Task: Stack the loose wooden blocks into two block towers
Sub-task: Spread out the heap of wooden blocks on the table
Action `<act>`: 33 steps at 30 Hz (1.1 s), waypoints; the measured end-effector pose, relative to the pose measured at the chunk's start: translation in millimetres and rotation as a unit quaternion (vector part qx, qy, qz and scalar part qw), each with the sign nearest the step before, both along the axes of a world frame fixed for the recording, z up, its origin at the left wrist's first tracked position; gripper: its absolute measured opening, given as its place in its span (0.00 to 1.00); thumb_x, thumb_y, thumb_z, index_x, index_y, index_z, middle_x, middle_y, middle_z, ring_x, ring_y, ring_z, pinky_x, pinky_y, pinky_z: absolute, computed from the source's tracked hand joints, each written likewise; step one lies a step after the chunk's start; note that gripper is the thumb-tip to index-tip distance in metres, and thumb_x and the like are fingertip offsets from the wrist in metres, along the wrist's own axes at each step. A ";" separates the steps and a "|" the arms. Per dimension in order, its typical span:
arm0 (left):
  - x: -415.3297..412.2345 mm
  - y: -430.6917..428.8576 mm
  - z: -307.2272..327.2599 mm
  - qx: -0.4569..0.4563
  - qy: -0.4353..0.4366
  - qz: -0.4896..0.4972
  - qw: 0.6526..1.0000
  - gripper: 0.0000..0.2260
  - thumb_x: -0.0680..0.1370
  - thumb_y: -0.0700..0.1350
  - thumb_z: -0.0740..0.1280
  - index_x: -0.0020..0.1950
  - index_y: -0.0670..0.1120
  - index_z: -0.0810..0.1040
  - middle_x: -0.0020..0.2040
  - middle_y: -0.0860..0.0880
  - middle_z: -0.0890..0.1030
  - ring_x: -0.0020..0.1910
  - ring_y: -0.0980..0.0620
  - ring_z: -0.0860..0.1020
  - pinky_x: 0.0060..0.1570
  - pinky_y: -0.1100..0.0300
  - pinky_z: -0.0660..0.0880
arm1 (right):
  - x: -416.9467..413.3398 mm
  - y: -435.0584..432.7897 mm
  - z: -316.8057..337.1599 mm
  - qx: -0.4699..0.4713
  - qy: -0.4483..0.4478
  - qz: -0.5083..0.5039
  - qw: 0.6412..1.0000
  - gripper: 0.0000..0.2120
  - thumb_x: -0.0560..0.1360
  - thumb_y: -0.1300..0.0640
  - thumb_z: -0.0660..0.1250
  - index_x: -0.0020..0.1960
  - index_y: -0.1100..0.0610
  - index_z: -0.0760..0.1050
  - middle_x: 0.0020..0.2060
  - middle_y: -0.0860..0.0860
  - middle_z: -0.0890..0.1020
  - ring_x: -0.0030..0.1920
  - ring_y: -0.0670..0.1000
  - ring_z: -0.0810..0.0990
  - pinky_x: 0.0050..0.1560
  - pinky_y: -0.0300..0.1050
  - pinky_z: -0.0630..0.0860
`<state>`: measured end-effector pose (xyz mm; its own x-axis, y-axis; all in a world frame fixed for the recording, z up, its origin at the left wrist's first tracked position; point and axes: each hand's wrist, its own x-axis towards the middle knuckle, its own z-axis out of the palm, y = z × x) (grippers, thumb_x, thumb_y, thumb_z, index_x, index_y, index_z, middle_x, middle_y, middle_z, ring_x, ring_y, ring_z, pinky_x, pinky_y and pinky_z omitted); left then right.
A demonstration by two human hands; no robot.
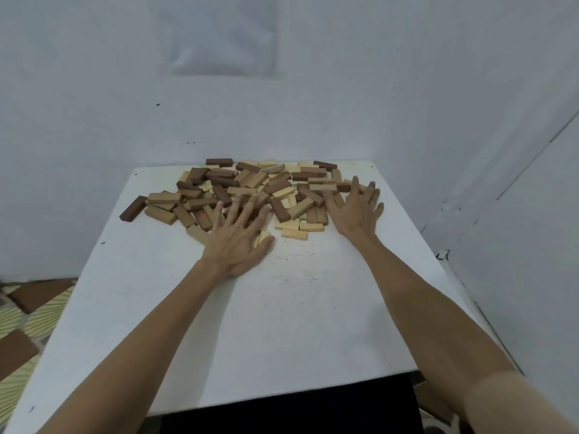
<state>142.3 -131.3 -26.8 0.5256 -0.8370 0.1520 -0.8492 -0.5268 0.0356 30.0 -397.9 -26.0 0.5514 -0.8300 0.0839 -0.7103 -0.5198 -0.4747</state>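
A loose pile of wooden blocks [250, 186], dark brown, mid brown and pale, lies scattered flat across the far half of the white table [250, 324]. No block stands on end and no tower shows. My left hand [238, 242] lies palm down with fingers spread on the pile's near middle, its thumb against a pale block [263, 238]. My right hand [355, 211] rests flat with spread fingers on the pile's right edge. A dark block [133, 208] lies apart at the far left.
White walls close in behind the table and on the right. The table's near half is bare, speckled white surface. On the floor at the left lie patterned mats and brown boards [37, 296]. A dark gap shows below the table's front edge.
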 end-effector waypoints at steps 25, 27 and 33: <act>30.3 6.6 11.7 -0.082 -0.044 0.056 0.994 0.34 0.76 0.75 0.53 0.81 0.65 0.59 0.81 0.47 0.64 0.82 0.38 0.57 0.77 0.33 0.47 | 67.5 -21.0 7.9 0.029 -0.023 0.052 0.998 0.49 0.71 0.18 0.52 0.84 0.44 0.52 0.83 0.56 0.52 0.82 0.66 0.46 0.79 0.69 0.44; 33.2 11.4 9.5 -0.059 -0.041 0.087 0.994 0.39 0.74 0.80 0.50 0.81 0.64 0.59 0.83 0.46 0.59 0.82 0.36 0.55 0.77 0.31 0.45 | 75.1 -29.3 8.4 0.028 -0.010 0.068 0.997 0.49 0.72 0.19 0.53 0.84 0.45 0.51 0.84 0.55 0.51 0.83 0.64 0.45 0.79 0.69 0.44; 39.6 17.8 2.7 -0.047 -0.006 0.133 0.990 0.46 0.70 0.84 0.45 0.83 0.62 0.54 0.85 0.46 0.51 0.83 0.36 0.44 0.76 0.29 0.40 | 86.0 -32.8 10.4 0.002 0.059 0.133 0.989 0.43 0.72 0.19 0.53 0.81 0.40 0.59 0.84 0.49 0.53 0.83 0.62 0.50 0.78 0.71 0.46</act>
